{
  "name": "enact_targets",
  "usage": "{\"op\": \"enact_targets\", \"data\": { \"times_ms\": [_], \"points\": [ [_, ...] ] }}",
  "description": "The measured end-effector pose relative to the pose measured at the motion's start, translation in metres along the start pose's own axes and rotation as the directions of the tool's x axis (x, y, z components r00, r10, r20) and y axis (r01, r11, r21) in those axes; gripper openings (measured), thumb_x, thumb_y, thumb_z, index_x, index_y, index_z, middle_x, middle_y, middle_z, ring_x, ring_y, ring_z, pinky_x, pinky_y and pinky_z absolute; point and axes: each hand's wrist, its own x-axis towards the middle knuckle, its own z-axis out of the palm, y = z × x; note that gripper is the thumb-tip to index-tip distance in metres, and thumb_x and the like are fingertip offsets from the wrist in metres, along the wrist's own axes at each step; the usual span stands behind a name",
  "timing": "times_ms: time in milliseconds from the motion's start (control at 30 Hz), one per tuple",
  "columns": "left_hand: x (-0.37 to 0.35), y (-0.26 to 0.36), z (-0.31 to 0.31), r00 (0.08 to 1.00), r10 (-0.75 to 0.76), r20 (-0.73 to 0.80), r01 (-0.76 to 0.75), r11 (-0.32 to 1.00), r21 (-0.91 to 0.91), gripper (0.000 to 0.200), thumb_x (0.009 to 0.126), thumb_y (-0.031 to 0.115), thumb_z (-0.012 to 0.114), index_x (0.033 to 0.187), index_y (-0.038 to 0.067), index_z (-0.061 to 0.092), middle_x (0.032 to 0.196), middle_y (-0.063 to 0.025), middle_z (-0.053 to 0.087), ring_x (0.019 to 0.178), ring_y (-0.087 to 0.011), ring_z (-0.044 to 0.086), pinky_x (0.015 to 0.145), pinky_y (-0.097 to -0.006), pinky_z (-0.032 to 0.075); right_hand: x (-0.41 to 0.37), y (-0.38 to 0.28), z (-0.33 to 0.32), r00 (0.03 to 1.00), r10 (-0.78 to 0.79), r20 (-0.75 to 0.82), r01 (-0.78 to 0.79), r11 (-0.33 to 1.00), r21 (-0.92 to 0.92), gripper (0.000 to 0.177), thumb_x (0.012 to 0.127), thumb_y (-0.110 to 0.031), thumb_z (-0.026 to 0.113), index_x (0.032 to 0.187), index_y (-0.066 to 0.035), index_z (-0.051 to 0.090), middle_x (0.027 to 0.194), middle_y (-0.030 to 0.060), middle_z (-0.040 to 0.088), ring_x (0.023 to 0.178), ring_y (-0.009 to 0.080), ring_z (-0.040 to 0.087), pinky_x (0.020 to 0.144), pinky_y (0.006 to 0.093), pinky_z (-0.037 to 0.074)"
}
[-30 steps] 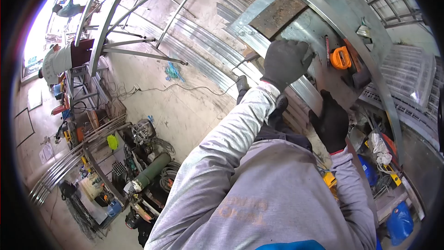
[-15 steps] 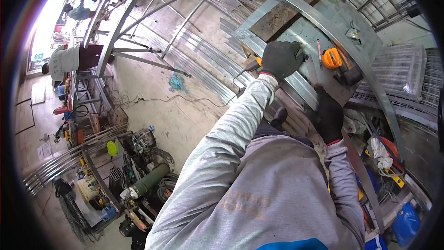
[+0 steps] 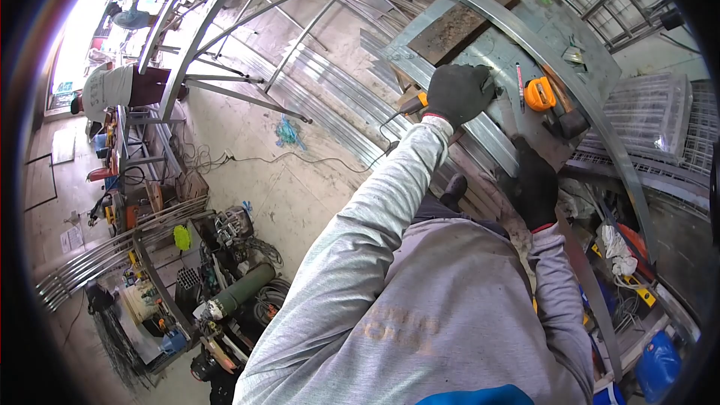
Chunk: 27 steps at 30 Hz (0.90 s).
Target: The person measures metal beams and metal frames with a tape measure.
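My left hand (image 3: 461,94), in a black glove with a red cuff, lies across a long shiny metal channel (image 3: 487,142) at the edge of the metal-topped table (image 3: 487,52). Its fingers are curled; what they hold, if anything, is hidden. My right hand (image 3: 536,189), gloved alike, is closed around the near end of this channel, most of its fingers out of sight. To the right of my left hand lie a red and white marker (image 3: 519,76), an orange tape measure (image 3: 539,94) and a hammer (image 3: 571,121). Beside my left wrist is an orange corded tool (image 3: 413,104).
A rusty steel plate (image 3: 450,34) rests on the table. A curved metal strip (image 3: 525,34) arches over it. Long metal profiles (image 3: 330,90) and a cable (image 3: 300,156) lie on the floor. A steel frame (image 3: 292,45) stands left, near a person (image 3: 109,94).
Both hands hold nearly the same place and pose. The view has shifted very slightly, and the person at the far left has moved a little.
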Motion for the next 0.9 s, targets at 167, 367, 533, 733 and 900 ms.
{"op": "enact_targets", "data": {
  "times_ms": [167,367,533,733,900],
  "points": [
    [0.0,0.0,-0.001,0.999,0.013,-0.034,-0.014,1.0,-0.021,0.031,0.095,0.04,0.065,0.097,0.012,0.077,0.085,-0.0165,0.074,0.085,-0.0375,0.074,0.08,-0.0506,0.057,0.001,0.005,0.002,0.996,-0.045,-0.079,0.048,0.998,0.03,0.069,0.088,-0.041,0.082,0.141,-0.002,0.06,0.107,0.0204,0.071,0.093,0.0398,0.071,0.081,0.0511,0.056],
    [-0.001,0.0,-0.001,0.999,0.008,-0.04,-0.009,1.0,-0.014,0.032,0.095,0.041,0.064,0.098,0.012,0.077,0.086,-0.0169,0.075,0.085,-0.0378,0.074,0.08,-0.0508,0.057,0.0,0.009,0.006,0.967,-0.142,-0.209,0.151,0.988,0.028,0.073,0.093,-0.048,0.076,0.145,-0.001,0.059,0.115,0.0217,0.071,0.1,0.0399,0.069,0.086,0.0505,0.054],
    [0.0,0.0,-0.002,1.0,-0.001,-0.004,0.001,1.0,-0.001,0.033,0.095,0.042,0.063,0.098,0.012,0.077,0.085,-0.0172,0.075,0.085,-0.0385,0.074,0.079,-0.051,0.057,0.0,0.002,0.001,0.994,-0.066,-0.091,0.066,0.998,0.001,0.07,0.093,-0.047,0.077,0.143,-0.002,0.061,0.113,0.0214,0.071,0.096,0.0394,0.07,0.083,0.0498,0.054],
    [0.003,0.001,-0.003,0.997,-0.014,0.074,0.011,0.999,0.046,0.038,0.096,0.047,0.063,0.101,0.013,0.08,0.087,-0.0167,0.076,0.086,-0.0381,0.075,0.079,-0.0514,0.058,0.002,0.001,0.0,0.995,-0.056,-0.087,0.057,0.998,0.01,0.067,0.091,-0.044,0.079,0.14,-0.002,0.063,0.106,0.0199,0.073,0.092,0.0382,0.07,0.079,0.0487,0.055],
    [0.007,0.004,-0.006,0.982,-0.057,0.179,0.041,0.995,0.09,0.043,0.097,0.052,0.063,0.102,0.014,0.081,0.088,-0.0166,0.077,0.086,-0.0382,0.076,0.078,-0.0511,0.058,0.001,0.002,0.002,0.997,-0.035,-0.062,0.035,0.999,0.007,0.066,0.086,-0.04,0.082,0.139,-0.004,0.064,0.109,0.0194,0.072,0.092,0.0383,0.07,0.079,0.0483,0.055]
  ]
}}
